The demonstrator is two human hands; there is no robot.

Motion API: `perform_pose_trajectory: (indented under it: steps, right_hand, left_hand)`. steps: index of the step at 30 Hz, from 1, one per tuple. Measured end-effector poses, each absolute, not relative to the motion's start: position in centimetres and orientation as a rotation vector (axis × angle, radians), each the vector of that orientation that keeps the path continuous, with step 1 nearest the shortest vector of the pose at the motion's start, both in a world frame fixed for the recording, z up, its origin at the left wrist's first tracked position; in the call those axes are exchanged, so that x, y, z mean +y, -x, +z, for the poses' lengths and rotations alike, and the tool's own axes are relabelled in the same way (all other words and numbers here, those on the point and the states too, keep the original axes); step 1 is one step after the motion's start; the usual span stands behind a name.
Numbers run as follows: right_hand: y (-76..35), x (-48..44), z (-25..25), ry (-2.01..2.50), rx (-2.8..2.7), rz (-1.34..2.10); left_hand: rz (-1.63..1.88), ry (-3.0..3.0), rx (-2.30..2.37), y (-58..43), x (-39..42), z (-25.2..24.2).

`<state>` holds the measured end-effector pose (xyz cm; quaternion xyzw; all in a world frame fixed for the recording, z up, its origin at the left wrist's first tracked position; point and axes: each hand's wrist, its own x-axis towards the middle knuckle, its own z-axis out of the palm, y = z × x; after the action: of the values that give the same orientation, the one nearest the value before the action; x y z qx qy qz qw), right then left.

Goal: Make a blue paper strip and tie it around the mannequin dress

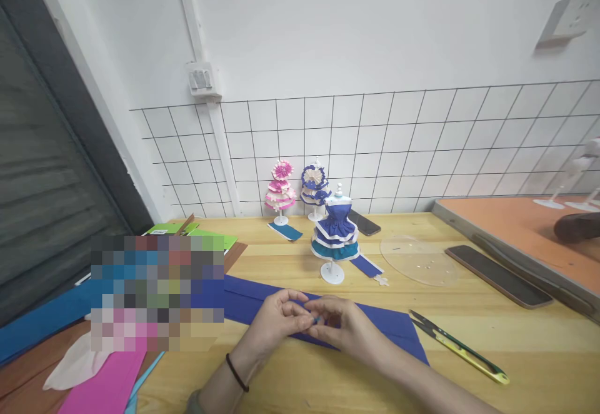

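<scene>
My left hand (276, 321) and my right hand (342, 326) meet over a long dark blue paper sheet (398, 329) lying on the wooden table (469, 314). The fingertips of both hands pinch together on a very small teal-blue piece (317, 319) between them. A black band circles my left wrist. Just beyond the hands stands a small mannequin in a blue, white and teal paper dress (335, 234) on a white stand.
Two more paper-dress mannequins, a pink one (280, 194) and a blue-and-white one (314, 187), stand by the tiled wall. Thread snips (457, 345) lie at the right. A clear disc (419, 259), two phones (497, 275) (364, 222), an orange board (525, 232) and pink paper (105, 386) lie around.
</scene>
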<state>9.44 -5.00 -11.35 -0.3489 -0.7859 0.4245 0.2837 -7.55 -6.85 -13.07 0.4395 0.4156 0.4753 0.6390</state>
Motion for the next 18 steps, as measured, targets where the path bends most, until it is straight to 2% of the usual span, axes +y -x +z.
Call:
perform_pose_trajectory:
  steps: [5,12,15,17,18]
  right_hand:
    - [-9.3,-5.5,-10.9,0.720,-2.123,1.094]
    - [-9.0,-5.6,-11.2,0.824,-2.025,1.014]
    - [-9.0,-6.4,-11.3,0.925,-2.096,0.917]
    - [-8.7,-8.0,-11.5,0.768,-2.288,0.890]
    - [-8.4,-9.2,-11.6,0.535,-2.450,0.913]
  left_hand:
    - [1.125,-0.963,0.887,7.7,-6.9,-12.9]
    - [1.054,-0.937,0.808,7.4,-7.3,-12.3]
    - [1.067,-0.997,0.934,7.9,-6.9,-12.4]
    - [1.114,-1.087,1.085,8.3,-6.3,-12.6]
    - [1.140,-1.128,1.143,8.6,-6.0,-12.8]
